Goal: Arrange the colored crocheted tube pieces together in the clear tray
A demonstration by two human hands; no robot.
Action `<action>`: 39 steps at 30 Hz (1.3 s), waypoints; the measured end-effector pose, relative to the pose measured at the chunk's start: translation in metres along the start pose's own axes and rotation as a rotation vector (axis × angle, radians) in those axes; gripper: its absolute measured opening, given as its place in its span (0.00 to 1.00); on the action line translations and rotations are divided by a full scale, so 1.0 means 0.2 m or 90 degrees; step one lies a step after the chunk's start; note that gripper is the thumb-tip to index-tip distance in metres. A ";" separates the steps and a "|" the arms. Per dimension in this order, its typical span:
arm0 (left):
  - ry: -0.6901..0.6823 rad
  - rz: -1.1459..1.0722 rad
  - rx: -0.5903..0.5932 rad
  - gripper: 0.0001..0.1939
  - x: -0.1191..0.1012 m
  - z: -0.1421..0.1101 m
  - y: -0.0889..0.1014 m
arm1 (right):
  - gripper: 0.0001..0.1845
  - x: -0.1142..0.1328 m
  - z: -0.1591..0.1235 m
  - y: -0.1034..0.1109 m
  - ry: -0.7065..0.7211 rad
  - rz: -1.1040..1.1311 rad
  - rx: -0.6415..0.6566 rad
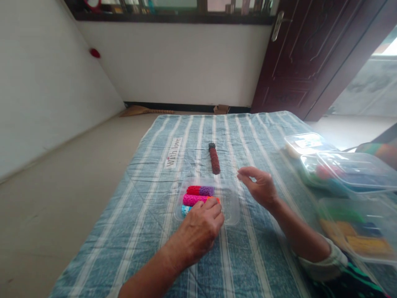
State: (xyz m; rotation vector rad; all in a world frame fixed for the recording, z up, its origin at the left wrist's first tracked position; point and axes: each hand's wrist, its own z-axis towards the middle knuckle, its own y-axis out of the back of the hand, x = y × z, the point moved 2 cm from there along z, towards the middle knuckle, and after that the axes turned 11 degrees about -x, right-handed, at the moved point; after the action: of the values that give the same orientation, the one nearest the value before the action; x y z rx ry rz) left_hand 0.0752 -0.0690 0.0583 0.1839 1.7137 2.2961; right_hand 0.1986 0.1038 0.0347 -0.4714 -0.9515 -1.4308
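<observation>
A clear plastic container (232, 205) stands on the cloth in front of me. In its left part lie several bright rolls with a holed or bumpy surface: a red-and-purple roll (200, 190), a pink roll (192, 200) with an orange end, and a blue-and-white roll (185, 210), partly hidden. My left hand (206, 223) reaches over the container, its bent fingers closed at the orange end of the pink roll. To the right of the container, my right hand (259, 186) is raised, fingers loosely curved and thumb apart, nothing visible in it. Beyond the container lies a brown roll (214, 160) with a black end.
A blue-and-white striped cloth (139, 207) printed "With love" covers the table. On the right are a lidded container (307, 142), a container with red and green contents (322, 169) and one with green and yellow contents (356, 231). A brown door (297, 62) is behind.
</observation>
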 end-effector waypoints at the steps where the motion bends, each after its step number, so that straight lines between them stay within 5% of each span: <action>1: -0.003 0.004 0.001 0.06 0.00 0.00 0.00 | 0.05 0.00 0.00 0.00 0.018 0.001 0.004; 10: 0.000 -0.003 0.017 0.06 0.00 -0.01 0.00 | 0.08 0.11 -0.01 -0.01 0.171 0.011 0.101; 39: -0.010 -0.039 -0.008 0.06 0.02 0.02 0.03 | 0.09 0.14 0.03 -0.06 0.255 -0.051 0.176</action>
State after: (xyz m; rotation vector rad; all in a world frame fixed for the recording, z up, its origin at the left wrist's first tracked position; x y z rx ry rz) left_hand 0.0723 -0.0652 0.0643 0.1440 1.6725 2.2558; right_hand 0.1819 0.0891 0.0572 0.0604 -0.8291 -1.3716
